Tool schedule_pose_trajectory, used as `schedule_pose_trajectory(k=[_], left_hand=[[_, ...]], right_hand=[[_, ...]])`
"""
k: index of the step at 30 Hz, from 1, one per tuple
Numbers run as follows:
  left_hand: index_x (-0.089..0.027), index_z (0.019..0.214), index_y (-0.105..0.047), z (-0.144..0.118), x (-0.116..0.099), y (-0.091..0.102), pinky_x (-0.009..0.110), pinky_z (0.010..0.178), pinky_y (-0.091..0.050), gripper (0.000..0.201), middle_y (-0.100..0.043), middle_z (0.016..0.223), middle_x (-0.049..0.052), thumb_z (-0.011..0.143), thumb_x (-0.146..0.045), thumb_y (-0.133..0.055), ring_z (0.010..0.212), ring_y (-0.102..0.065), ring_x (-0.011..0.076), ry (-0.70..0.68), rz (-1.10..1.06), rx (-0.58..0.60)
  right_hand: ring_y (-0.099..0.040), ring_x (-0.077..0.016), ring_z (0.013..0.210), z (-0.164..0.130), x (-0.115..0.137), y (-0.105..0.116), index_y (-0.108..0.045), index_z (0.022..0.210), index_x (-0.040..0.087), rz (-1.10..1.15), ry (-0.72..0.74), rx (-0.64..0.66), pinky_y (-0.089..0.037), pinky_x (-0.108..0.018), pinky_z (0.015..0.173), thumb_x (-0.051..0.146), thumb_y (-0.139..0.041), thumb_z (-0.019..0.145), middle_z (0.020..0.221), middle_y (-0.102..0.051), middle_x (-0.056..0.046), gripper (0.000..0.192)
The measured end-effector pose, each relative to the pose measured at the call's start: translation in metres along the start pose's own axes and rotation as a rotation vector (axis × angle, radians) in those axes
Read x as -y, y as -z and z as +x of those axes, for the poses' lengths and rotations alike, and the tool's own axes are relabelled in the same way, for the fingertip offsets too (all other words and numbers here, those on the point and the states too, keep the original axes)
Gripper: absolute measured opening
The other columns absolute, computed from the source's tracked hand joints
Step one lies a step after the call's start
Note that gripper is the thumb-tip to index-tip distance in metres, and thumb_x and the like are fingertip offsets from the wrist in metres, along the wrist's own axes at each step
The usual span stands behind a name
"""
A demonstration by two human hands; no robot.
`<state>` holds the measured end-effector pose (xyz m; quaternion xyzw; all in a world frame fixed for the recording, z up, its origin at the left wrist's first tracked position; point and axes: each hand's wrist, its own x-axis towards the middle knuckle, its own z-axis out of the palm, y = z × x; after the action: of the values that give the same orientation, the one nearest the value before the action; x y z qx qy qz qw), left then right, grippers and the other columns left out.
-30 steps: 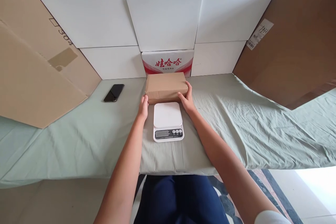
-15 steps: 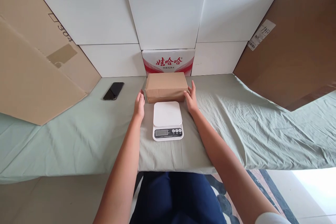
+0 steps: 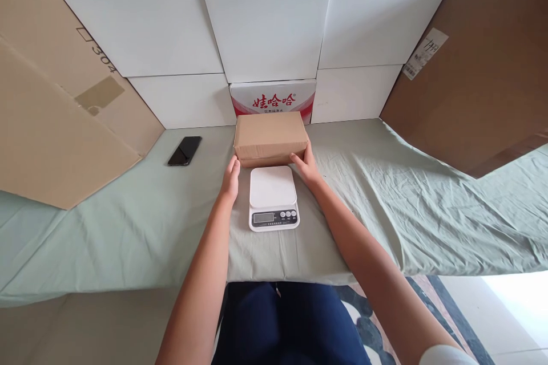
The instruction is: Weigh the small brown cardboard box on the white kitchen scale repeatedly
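A closed brown cardboard box [image 3: 269, 134] is gripped between my two hands, just behind a white kitchen scale [image 3: 273, 188]. My left hand [image 3: 231, 177] presses against the box's lower left corner, its far fingers hidden along the side. On the right end, my right hand [image 3: 307, 164] has its thumb on the front face and its fingers round the side. The scale's platform carries nothing, and its display and buttons face me. The box seems slightly raised and tilted; whether its underside touches the cloth is hard to see.
A black phone [image 3: 185, 151] lies on the green cloth [image 3: 188, 211] to the left. White boxes [image 3: 268, 34] and a red-lettered carton [image 3: 273, 96] form a wall behind. Large cardboard sheets [image 3: 55, 102] flank the left, with another brown carton [image 3: 466, 74] at right.
Both hands have closed in on the cardboard box; the right thumb has slid inward across its front. The box has shifted slightly upward and tilted a little.
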<state>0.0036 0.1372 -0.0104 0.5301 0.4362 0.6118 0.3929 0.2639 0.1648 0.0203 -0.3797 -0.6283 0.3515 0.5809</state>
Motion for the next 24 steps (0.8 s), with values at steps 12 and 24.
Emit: schedule_pose_trajectory(k=[12, 24], left_hand=[[-0.026, 0.155, -0.050, -0.111, -0.048, -0.007, 0.048, 0.132, -0.025, 0.085, -0.043, 0.168, 0.010, 0.089, -0.079, -0.050, 0.161, -0.029, 0.0343, -0.061, -0.096, -0.016], [-0.027, 0.156, -0.049, -0.137, -0.042, -0.002, 0.051, 0.131, -0.028, 0.081, -0.044, 0.168, 0.010, 0.091, -0.075, -0.049, 0.159, -0.033, 0.0346, -0.035, -0.033, -0.111]], right_hand=[[-0.031, -0.0315, 0.161, -0.091, 0.050, 0.002, -0.026, 0.163, 0.034, -0.017, 0.069, -0.142, -0.035, -0.055, 0.130, 0.059, -0.059, 0.094, 0.170, -0.038, -0.005, 0.081], [-0.028, -0.0318, 0.161, -0.116, 0.046, -0.004, -0.032, 0.161, 0.036, -0.013, -0.024, -0.098, -0.027, -0.059, 0.133, 0.057, -0.061, 0.094, 0.168, -0.041, -0.004, 0.076]])
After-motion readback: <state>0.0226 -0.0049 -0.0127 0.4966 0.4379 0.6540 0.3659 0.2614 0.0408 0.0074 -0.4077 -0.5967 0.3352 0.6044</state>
